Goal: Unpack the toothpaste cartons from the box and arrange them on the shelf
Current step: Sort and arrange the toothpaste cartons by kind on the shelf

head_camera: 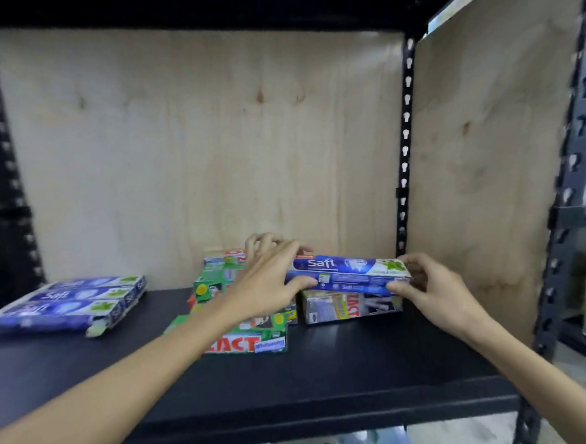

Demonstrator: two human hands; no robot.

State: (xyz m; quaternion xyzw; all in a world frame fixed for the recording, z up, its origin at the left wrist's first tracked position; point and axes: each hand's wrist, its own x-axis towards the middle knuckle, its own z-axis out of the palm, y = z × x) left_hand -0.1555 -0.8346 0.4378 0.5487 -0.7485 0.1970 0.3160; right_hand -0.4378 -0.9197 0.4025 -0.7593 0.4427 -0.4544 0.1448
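I am facing a black metal shelf board [344, 372] with pale plywood panels [204, 141] behind it and on the right, held in a dark slotted steel rack [405, 143]; more shelving shows at the far right, and bottles sit blurred on the level below. Between my two hands is a long blue Safi toothpaste carton [348, 273], lying flat with its long axis running left to right, its printed top face up and the green leaf end pointing right. It rests on top of a silver and red carton [351, 307] near the back right corner. My left hand [267, 278] grips the carton's left end, thumb on the front face, fingers curled over the top. My right hand [431, 288] pinches the right end. To the left, touching one another, lie green and red cartons [243, 335]; further left, well apart, a row of blue cartons [70, 301] lies flat side by side.
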